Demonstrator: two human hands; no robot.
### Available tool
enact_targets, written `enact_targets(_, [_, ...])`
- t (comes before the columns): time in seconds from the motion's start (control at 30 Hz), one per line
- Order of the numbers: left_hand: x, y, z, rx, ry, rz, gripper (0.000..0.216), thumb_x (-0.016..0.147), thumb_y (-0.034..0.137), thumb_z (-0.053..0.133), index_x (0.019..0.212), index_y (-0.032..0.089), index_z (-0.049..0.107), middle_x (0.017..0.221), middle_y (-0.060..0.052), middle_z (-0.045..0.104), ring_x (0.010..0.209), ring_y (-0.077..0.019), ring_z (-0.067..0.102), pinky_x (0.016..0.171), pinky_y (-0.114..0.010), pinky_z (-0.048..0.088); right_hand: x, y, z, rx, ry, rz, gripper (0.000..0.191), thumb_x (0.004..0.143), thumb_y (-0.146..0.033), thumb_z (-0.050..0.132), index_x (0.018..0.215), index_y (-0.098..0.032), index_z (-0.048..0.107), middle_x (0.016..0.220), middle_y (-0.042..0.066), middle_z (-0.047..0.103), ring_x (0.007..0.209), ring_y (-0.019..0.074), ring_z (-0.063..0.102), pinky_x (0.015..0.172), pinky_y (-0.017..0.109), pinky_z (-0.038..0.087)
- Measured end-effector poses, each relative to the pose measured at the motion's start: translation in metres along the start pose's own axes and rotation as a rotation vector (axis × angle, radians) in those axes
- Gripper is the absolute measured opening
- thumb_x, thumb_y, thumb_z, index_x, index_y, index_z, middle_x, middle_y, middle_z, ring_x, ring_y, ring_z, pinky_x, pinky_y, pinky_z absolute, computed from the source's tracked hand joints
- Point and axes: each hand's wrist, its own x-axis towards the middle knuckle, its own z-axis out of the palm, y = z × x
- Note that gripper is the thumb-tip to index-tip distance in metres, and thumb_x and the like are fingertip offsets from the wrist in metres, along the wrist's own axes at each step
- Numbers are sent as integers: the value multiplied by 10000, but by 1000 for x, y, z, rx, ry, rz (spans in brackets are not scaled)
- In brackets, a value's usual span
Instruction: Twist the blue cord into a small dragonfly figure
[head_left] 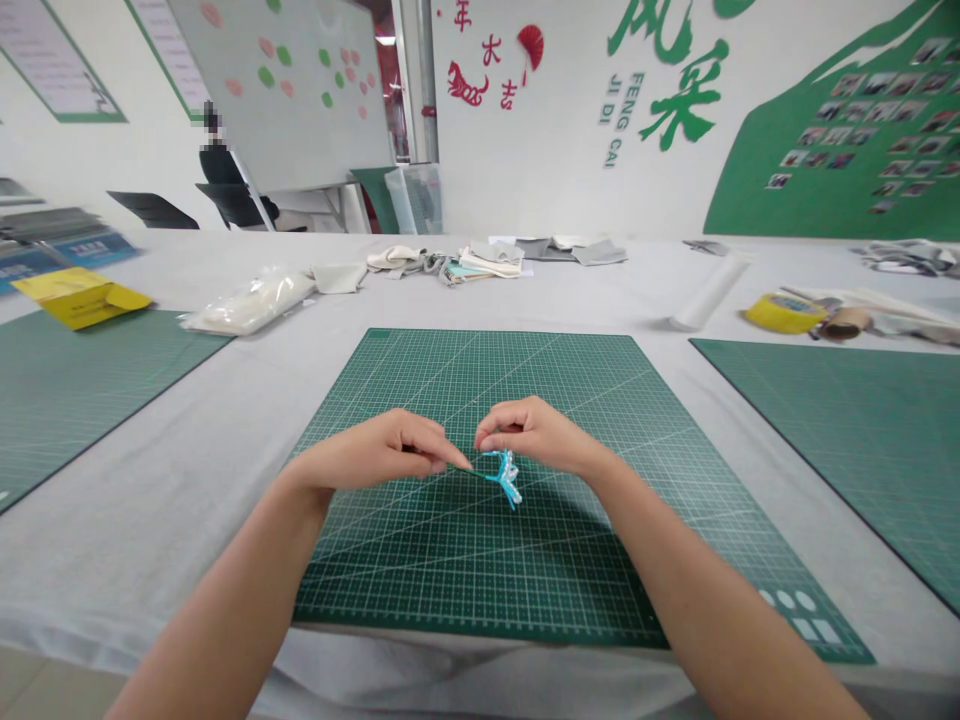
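Observation:
A small blue-and-white craft flower on a thin dark green stem is held above the green cutting mat. My left hand pinches the stem, its index finger stretched along it toward the flower head. Just above the flower, my right hand has thumb and fingertips closed together at the tip of a blue petal. Whether those fingertips grip the petal or only touch it is too small to make out. The flower lies on its side, its head pointing right.
More cutting mats lie to the left and right. Farther back are a yellow folded box, a clear plastic bag, cloth pieces, a white roll and yellow tape. A person sits in the background.

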Motion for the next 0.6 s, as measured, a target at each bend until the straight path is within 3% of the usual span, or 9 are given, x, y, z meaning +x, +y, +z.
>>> enact_targets(0.13, [1, -4, 1, -179, 225, -103, 257, 842, 231, 569, 1049, 209, 719, 805, -17, 650, 697, -113, 511, 632, -224, 395, 1, 0, -2, 274, 93, 90, 133, 757, -286, 671, 760, -153, 674, 642, -24, 577, 572, 77, 459, 558, 227, 357])
enact_targets(0.3, [8, -10, 7, -441, 463, -281, 315, 810, 294, 613, 1098, 190, 686, 615, 34, 492, 498, -55, 318, 457, -199, 203, 3, 0, 3, 368, 263, 157, 227, 728, -375, 695, 768, -154, 668, 538, -64, 434, 475, 51, 274, 458, 219, 210])
enact_targets(0.43, [13, -10, 11, -575, 541, -346, 380, 777, 290, 639, 1132, 153, 660, 607, 33, 470, 471, -46, 276, 440, -206, 165, 5, 2, 10, 254, 348, 115, 229, 726, -383, 698, 775, -160, 688, 534, -53, 437, 508, 71, 331, 485, 227, 268])
enact_targets(0.6, [15, -10, 14, -577, 581, -393, 395, 765, 287, 649, 1131, 138, 658, 582, 47, 443, 453, -41, 263, 435, -208, 157, 3, -4, 16, -77, 411, 19, 167, 790, -334, 652, 796, -180, 715, 498, -70, 325, 500, 84, 345, 521, 239, 309])
